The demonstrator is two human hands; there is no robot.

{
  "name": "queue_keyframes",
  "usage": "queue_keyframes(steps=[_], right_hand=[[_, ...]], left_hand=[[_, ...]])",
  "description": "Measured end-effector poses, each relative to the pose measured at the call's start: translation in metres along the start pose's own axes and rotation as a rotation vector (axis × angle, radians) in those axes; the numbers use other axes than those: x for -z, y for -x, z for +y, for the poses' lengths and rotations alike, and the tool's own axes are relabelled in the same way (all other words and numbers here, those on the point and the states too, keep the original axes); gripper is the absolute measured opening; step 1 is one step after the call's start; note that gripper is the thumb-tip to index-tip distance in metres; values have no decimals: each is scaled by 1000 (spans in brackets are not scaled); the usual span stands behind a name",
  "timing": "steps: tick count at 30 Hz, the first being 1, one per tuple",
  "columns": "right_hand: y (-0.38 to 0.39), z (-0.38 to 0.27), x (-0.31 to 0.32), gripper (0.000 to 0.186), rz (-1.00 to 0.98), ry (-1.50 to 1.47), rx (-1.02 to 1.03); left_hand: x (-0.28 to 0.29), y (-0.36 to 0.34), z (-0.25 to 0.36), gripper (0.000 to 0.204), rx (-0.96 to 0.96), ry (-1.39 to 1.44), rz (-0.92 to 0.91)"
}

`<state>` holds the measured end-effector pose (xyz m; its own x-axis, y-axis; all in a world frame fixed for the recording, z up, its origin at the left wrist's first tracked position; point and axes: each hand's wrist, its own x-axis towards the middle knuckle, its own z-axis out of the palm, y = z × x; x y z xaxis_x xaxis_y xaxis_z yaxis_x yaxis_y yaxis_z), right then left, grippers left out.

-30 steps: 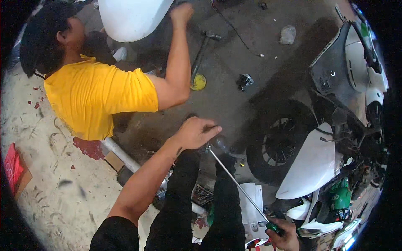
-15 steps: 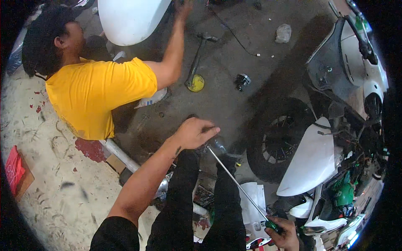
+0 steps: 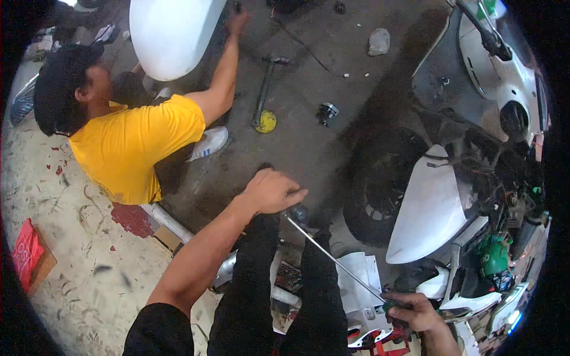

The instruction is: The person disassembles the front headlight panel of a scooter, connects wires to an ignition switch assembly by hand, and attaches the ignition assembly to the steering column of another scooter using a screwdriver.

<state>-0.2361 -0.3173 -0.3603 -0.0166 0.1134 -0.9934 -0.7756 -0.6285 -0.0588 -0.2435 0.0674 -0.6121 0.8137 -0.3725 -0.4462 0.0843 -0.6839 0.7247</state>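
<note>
My right hand [image 3: 417, 312] is closed around the green handle of a long screwdriver [image 3: 338, 262]. Its metal shaft slants up and left, ending just below my left hand [image 3: 273, 191]. The left fingers are curled with the thumb over them; what they hold, if anything, is hidden. A dark, shiny rounded thing [image 3: 300, 212] lies right beneath those fingers, too blurred to name. Below the shaft is a white panel [image 3: 360, 279] with round cut-outs at its lower end, beside my knee.
At the left a person in a yellow shirt [image 3: 139, 133] crouches by a large white body panel [image 3: 172, 35]. A hammer-shaped tool [image 3: 261, 95], a yellow lid [image 3: 266, 122] and a small metal part [image 3: 327, 113] lie on the floor. A partly stripped motorbike [image 3: 475, 172] with a black wheel [image 3: 380, 190] stands right.
My right hand has shifted a little right and up with the screwdriver. My left hand keeps nearly the same place. The scene has shifted slightly left, and the person's white shoe shows more fully.
</note>
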Motion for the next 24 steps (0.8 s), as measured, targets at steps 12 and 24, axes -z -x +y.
queue_keyframes(steps=[12, 24], right_hand=[[22, -19, 35, 48, 900, 207, 644], [-76, -143, -27, 48, 763, -480, 1087]], left_hand=[[-75, 13, 32, 46, 378, 175, -138], [-90, 3, 59, 61, 562, 505, 228]])
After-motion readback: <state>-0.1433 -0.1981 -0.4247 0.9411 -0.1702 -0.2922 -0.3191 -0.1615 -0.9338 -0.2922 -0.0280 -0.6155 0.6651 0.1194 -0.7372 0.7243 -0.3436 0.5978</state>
